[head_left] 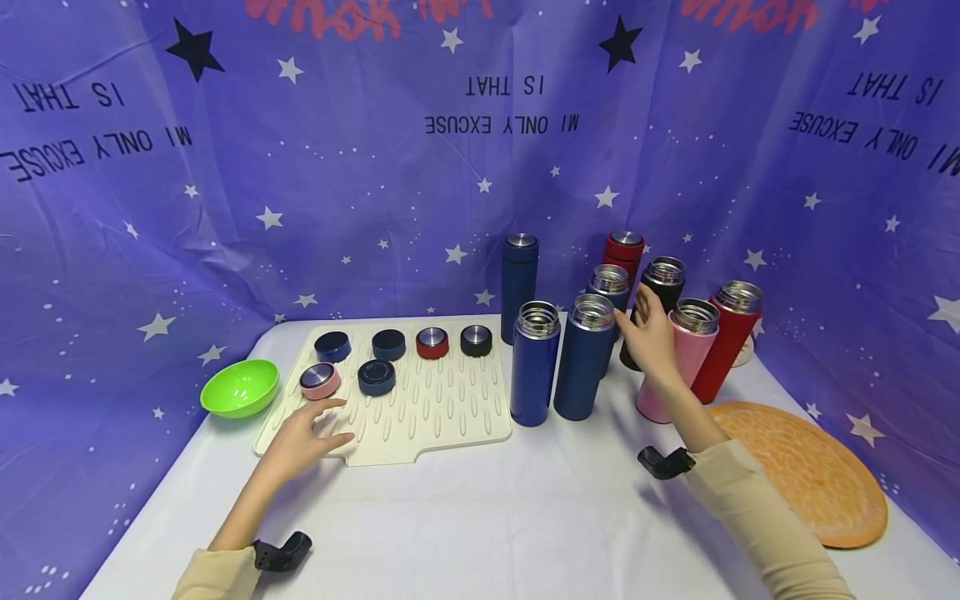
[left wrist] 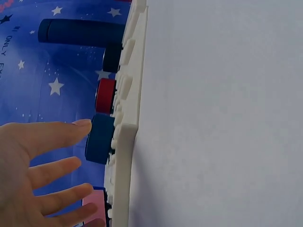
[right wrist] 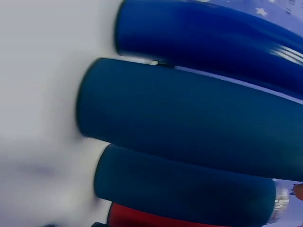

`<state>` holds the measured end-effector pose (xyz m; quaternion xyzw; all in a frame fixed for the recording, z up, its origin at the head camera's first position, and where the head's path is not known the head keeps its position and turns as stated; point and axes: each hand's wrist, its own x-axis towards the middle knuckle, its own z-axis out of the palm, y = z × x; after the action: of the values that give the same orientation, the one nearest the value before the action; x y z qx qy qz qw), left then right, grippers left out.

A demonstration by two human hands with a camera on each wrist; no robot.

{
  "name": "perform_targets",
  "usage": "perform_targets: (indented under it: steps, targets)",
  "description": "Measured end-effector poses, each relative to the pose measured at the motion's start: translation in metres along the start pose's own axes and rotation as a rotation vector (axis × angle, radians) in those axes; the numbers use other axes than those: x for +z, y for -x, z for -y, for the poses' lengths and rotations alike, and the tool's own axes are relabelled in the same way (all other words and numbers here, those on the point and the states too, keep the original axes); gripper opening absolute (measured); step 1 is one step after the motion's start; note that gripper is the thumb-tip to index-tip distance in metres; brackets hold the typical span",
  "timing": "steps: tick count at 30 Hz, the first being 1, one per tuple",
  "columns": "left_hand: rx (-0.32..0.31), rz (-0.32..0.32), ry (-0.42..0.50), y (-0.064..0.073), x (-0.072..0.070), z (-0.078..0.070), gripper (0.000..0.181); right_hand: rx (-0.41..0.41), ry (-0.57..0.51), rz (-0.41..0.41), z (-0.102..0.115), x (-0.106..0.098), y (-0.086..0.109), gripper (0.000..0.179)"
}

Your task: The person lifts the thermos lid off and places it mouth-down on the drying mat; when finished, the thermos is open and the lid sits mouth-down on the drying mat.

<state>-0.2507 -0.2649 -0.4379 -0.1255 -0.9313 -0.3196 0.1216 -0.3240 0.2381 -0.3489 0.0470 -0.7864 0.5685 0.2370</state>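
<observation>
My left hand point(head_left: 303, 440) hovers over the front left of a white draining board point(head_left: 457, 429), fingers spread and holding nothing. Close to it are a pink lid point(head_left: 320, 381) and a dark teal lid point(head_left: 377, 377); in the left wrist view the thumb overlaps that teal lid point(left wrist: 100, 139). My right hand point(head_left: 651, 337) reaches among uncapped steel flasks, fingers loosely extended. Its thumb is near the neck of the front teal flask point(head_left: 581, 367), while the pink flask point(head_left: 678, 358) stands partly behind the wrist. The right wrist view shows only a fingertip point(right wrist: 298, 190).
Blue, teal, red and black lids line the board's back row. A blue flask point(head_left: 534, 367), black flask point(head_left: 663, 279) and red flask point(head_left: 727, 342) stand uncapped. Capped teal point(head_left: 519, 292) and red point(head_left: 622, 248) ones stand behind. A green bowl point(head_left: 240, 389) and round orange mat point(head_left: 810, 483) flank them.
</observation>
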Motion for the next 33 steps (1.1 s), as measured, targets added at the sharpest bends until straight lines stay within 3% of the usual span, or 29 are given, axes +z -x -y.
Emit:
perform_targets:
  steps: [6, 12, 24, 33]
  targets:
    - [-0.028, 0.018, -0.023, 0.004, -0.002, 0.007, 0.058, -0.057, 0.039, -0.006, 0.020, -0.008, -0.003, 0.067]
    - [-0.052, 0.037, -0.018, 0.006, 0.000, 0.012, 0.060, -0.147, 0.102, 0.016, 0.052, -0.014, -0.018, 0.066]
    - [-0.051, 0.048, -0.032, 0.009, 0.002, 0.017, 0.063, -0.171, 0.325, 0.278, 0.124, -0.002, -0.057, 0.070]
    - [-0.061, 0.051, -0.044, 0.009, 0.003, 0.016, 0.063, -0.166, 0.442, 0.451, 0.141, 0.020, -0.082, 0.069]
